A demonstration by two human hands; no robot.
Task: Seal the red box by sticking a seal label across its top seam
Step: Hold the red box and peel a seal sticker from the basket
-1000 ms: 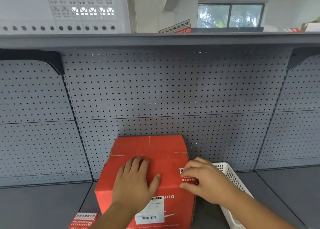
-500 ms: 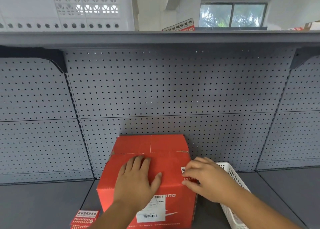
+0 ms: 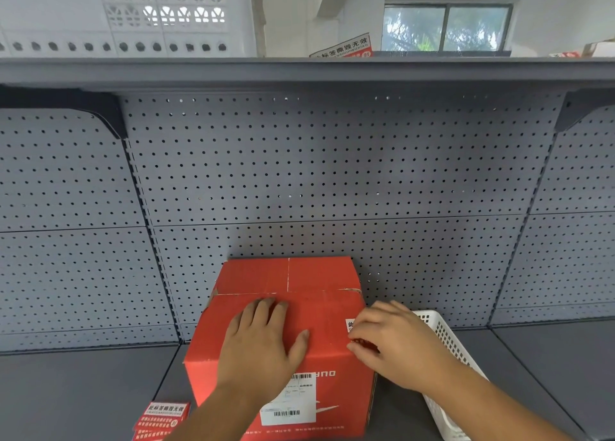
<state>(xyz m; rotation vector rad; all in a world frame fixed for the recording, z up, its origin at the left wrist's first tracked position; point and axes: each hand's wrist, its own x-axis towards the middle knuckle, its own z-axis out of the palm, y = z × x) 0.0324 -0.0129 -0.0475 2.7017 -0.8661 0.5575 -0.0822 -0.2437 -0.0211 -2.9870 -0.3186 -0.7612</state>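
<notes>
A red cardboard box stands on the grey shelf against the pegboard, its flaps closed, with a white shipping sticker on its near side. My left hand lies flat with fingers spread on the near top flap. My right hand presses on a red-and-white seal label at the box's right edge; most of the label is hidden under the fingers.
A stack of red seal labels lies on the shelf at the box's near left. A white plastic basket sits right of the box. The pegboard back panel rises behind, an upper shelf overhead.
Both hands stay almost where they were on the box. The right fingers shift slightly over the label. The view has tilted a little.
</notes>
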